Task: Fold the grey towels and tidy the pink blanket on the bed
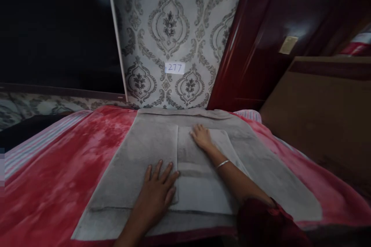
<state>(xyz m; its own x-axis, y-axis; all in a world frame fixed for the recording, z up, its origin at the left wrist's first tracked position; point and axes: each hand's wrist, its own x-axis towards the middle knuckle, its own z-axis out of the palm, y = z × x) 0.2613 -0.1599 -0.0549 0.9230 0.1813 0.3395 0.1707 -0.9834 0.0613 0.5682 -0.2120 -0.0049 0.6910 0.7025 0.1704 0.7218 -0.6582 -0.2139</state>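
A grey towel (261,170) lies spread on a red blanket (58,170). Its middle part is folded over into a narrower panel (199,189). My left hand (158,191) lies flat with fingers spread on the near left edge of that folded panel. My right hand (201,137) rests flat, fingers stretched out, on the far end of the panel. A thin bracelet (223,163) circles my right wrist, and a dark red sleeve (261,220) covers the forearm near me.
A patterned grey wall (174,27) with a small label reading 277 (175,68) stands behind the bed. A dark red wooden door (275,27) is at the right, a brown board (319,115) beside it. A dark window (55,27) fills the left.
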